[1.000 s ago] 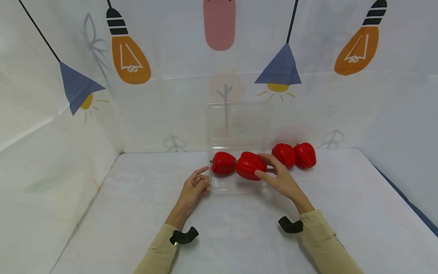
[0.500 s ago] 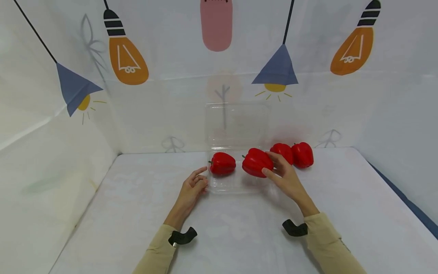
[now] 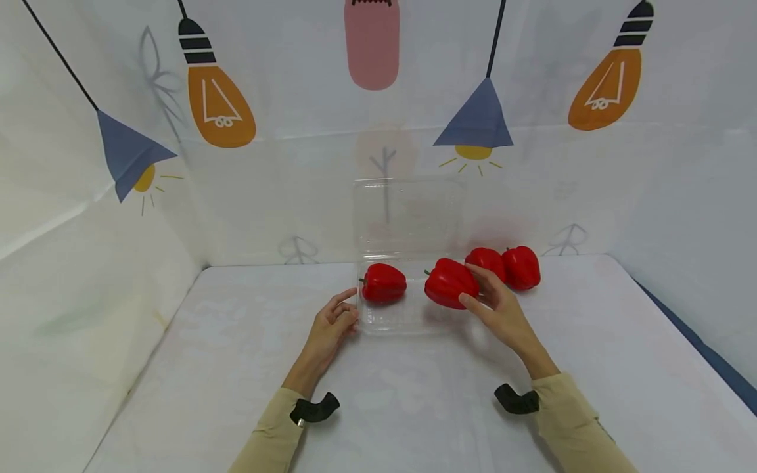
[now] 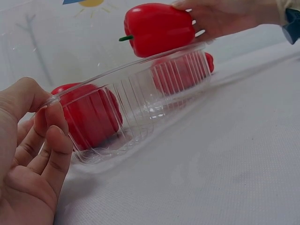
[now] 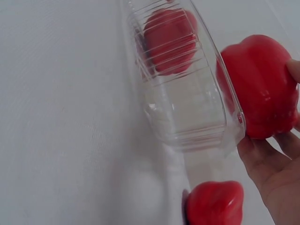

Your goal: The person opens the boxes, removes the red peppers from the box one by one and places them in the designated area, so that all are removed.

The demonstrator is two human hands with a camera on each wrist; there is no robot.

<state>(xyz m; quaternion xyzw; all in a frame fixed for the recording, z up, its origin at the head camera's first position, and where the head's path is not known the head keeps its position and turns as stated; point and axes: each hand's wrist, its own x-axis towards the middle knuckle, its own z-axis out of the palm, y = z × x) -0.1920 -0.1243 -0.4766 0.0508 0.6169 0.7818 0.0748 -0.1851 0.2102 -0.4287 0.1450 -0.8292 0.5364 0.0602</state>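
My right hand point(image 3: 499, 315) grips a red bell pepper point(image 3: 451, 284) by its blunt end, the green stem pointing left. In the left wrist view this held bell pepper point(image 4: 158, 29) is raised above the rim of a clear plastic clamshell box point(image 4: 136, 101). Inside the box, at its left end, lies another red bell pepper point(image 3: 384, 284). My left hand point(image 3: 331, 328) pinches the box's left rim between thumb and fingers point(image 4: 55, 140). From the right wrist, the box wall point(image 5: 187, 108) stands beside the held pepper.
Two more red bell peppers, a nearer one point(image 3: 486, 261) and a farther one point(image 3: 523, 268), sit side by side right of the box. The box's clear lid point(image 3: 408, 213) stands raised against the printed backdrop point(image 3: 284, 190). A white cloth covers the table point(image 3: 390, 401).
My right hand has carried its bell pepper to the right, away from the one lying in the box. The left hand keeps its place at the box's rim.
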